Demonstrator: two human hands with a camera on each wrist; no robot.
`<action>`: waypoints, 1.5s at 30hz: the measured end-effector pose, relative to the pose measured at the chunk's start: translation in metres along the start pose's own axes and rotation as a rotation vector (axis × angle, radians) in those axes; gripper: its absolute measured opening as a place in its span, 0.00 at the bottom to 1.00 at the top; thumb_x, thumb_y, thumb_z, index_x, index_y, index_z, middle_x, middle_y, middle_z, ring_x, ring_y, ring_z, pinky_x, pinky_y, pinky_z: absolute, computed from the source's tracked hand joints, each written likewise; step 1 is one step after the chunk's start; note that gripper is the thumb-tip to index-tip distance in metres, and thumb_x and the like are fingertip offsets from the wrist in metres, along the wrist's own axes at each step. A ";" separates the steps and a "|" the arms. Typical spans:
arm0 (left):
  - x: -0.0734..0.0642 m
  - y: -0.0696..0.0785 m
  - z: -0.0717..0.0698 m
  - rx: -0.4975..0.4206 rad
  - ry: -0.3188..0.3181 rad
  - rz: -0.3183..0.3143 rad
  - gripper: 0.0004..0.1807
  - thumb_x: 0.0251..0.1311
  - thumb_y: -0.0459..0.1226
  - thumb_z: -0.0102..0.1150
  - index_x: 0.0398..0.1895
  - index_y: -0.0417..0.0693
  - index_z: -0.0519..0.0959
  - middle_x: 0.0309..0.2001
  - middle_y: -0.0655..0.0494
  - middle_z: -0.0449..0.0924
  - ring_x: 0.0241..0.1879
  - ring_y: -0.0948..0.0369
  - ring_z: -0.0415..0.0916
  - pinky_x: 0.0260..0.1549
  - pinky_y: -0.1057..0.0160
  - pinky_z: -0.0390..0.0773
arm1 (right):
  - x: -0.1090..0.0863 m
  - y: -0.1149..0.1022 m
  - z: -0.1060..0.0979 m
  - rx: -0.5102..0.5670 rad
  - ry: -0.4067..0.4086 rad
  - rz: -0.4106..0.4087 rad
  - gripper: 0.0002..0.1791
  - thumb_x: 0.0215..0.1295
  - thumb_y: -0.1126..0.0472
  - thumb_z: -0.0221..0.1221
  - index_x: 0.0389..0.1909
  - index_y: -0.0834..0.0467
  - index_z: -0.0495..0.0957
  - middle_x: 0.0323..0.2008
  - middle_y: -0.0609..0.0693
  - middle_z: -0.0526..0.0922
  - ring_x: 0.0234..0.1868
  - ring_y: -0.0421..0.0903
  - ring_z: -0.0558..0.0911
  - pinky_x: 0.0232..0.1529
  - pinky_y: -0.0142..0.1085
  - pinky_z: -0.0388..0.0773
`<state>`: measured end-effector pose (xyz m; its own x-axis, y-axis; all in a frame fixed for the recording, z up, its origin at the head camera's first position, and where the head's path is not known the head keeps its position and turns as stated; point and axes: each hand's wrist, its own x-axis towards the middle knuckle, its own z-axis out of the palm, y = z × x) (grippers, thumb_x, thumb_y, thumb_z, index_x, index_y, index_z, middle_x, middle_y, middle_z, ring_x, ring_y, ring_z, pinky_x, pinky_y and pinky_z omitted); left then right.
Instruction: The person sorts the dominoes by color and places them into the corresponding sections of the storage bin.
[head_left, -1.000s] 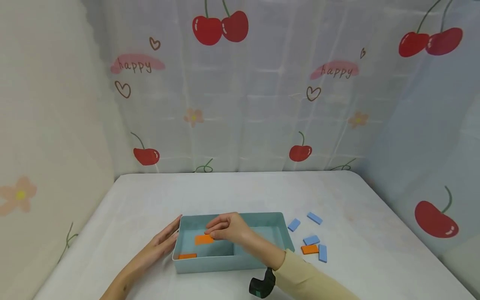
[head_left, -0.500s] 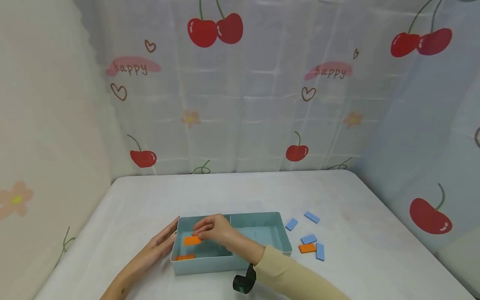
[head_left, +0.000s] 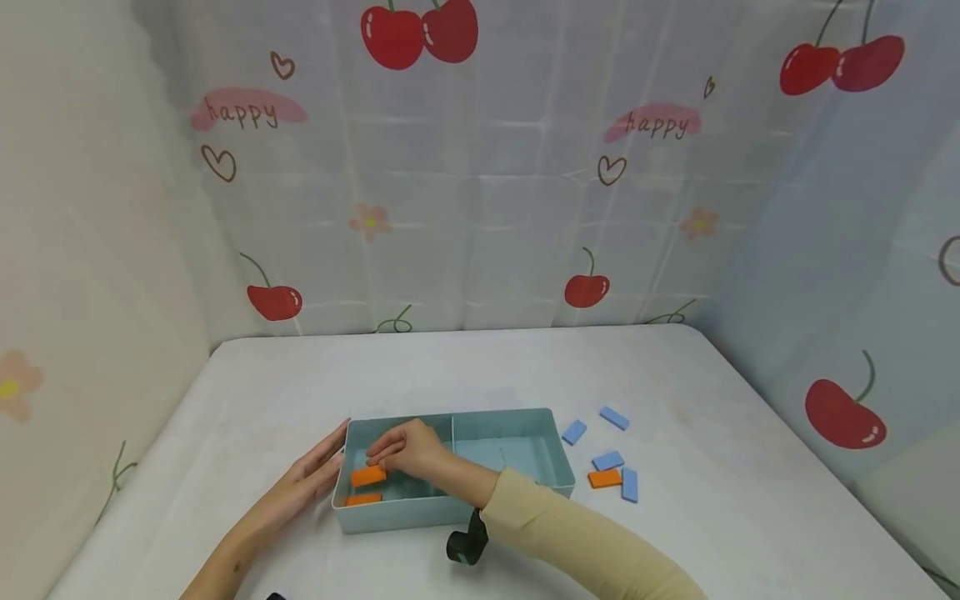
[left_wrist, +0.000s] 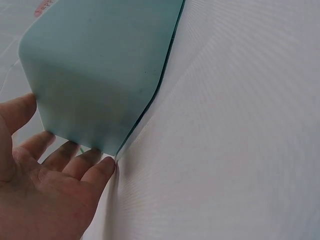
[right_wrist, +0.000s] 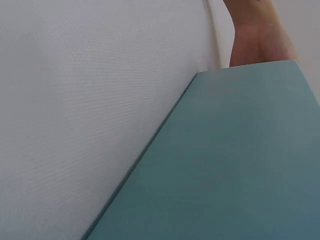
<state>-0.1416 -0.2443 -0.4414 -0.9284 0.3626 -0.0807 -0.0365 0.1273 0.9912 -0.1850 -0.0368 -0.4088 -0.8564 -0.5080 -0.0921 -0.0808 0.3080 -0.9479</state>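
Observation:
A teal two-compartment box [head_left: 405, 515] sits on the white table. My right hand [head_left: 411, 450] reaches over its left compartment and pinches an orange rectangular block [head_left: 368, 476] at the block's right end. Another orange block [head_left: 363, 500] lies in that compartment by the front wall. Along the box's left end rests my left hand [head_left: 309, 471]; in the left wrist view its straight fingertips [left_wrist: 102, 170] touch the end wall. The right wrist view shows the box's outer side wall [right_wrist: 215, 160], with the right hand's fingers out of sight.
Several blue blocks [head_left: 615, 418] and one orange block [head_left: 604, 479] lie on the table [head_left: 712, 517] right of the box. A divider [head_left: 453, 433] splits the box. A black wrist camera [head_left: 468, 542] hangs under the right sleeve. A cherry-printed curtain [head_left: 465, 192] stands behind the table.
My right hand has moved left within the left compartment, carrying the orange block toward the box's left end. The left hand stays at the box's end wall. The head view has shifted slightly.

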 end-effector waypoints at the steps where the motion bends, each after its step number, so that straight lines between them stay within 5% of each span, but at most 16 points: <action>1: 0.000 0.000 0.000 0.000 0.001 0.001 0.31 0.74 0.42 0.36 0.75 0.49 0.40 0.73 0.47 0.35 0.70 0.50 0.36 0.60 0.65 0.57 | 0.000 0.000 0.001 0.000 0.001 0.003 0.09 0.55 0.78 0.60 0.35 0.67 0.83 0.28 0.53 0.85 0.31 0.42 0.83 0.33 0.30 0.80; 9: 0.001 0.000 0.000 0.025 0.026 -0.004 0.31 0.74 0.42 0.37 0.75 0.51 0.41 0.73 0.47 0.36 0.70 0.49 0.36 0.62 0.51 0.50 | 0.001 -0.001 0.004 -0.043 -0.011 0.025 0.08 0.54 0.79 0.60 0.34 0.68 0.83 0.28 0.54 0.85 0.33 0.43 0.84 0.34 0.31 0.80; 35: 0.001 0.000 0.000 0.025 0.034 -0.016 0.31 0.74 0.43 0.38 0.75 0.52 0.42 0.73 0.47 0.36 0.70 0.48 0.37 0.63 0.47 0.51 | 0.001 0.001 0.006 -0.192 -0.072 -0.002 0.07 0.59 0.73 0.60 0.34 0.64 0.85 0.27 0.49 0.85 0.31 0.37 0.82 0.26 0.26 0.75; 45: -0.001 0.002 0.001 0.008 0.006 -0.001 0.31 0.74 0.42 0.37 0.75 0.50 0.42 0.73 0.45 0.34 0.70 0.46 0.34 0.62 0.47 0.49 | 0.004 0.003 0.008 -0.178 -0.100 -0.018 0.07 0.61 0.73 0.58 0.37 0.64 0.84 0.29 0.48 0.85 0.33 0.36 0.81 0.32 0.26 0.77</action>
<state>-0.1406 -0.2436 -0.4396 -0.9307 0.3566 -0.0815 -0.0350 0.1348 0.9903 -0.1847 -0.0446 -0.4142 -0.7999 -0.5892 -0.1141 -0.1915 0.4308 -0.8819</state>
